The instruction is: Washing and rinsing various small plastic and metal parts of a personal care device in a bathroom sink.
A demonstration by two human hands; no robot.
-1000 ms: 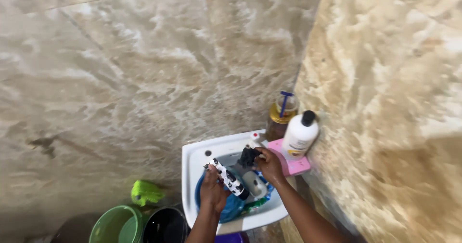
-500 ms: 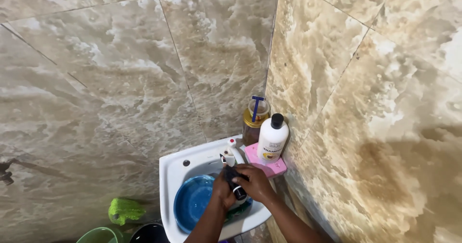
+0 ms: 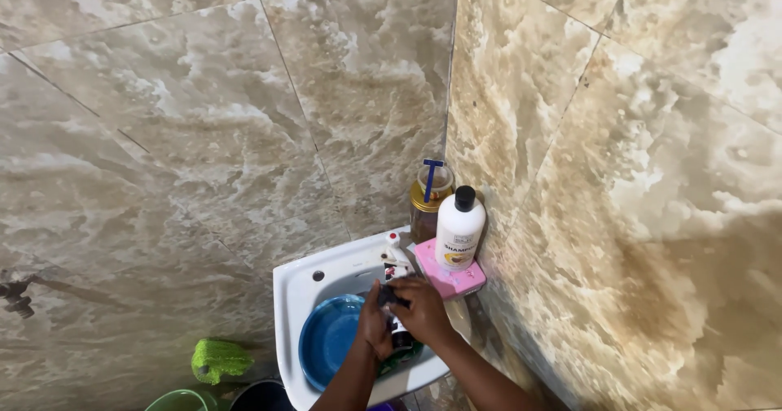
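Both hands work over the white sink (image 3: pixel 293 285), low centre of the frame. The left hand (image 3: pixel 373 327) and right hand (image 3: pixel 421 312) are closed together around a small black-and-white object (image 3: pixel 399 336); its lower end projects below the fingers, its upper part is covered. The two-handed grip appears to steady it over the basin so that drips fall inside. What the object is cannot be told.

A blue bowl (image 3: pixel 327 339) sits in the basin, just left of the hands. The tap (image 3: pixel 396 256) stands directly behind them.

On the sink's rear right corner, against the tiled wall, a pink block (image 3: pixel 453 282) carries a white bottle with a black cap (image 3: pixel 459 230). An amber jar (image 3: pixel 425 202) holding a blue razor (image 3: pixel 430 176) stands behind it, clear of the basin.

A green cloth (image 3: pixel 218 358) lies lower left.
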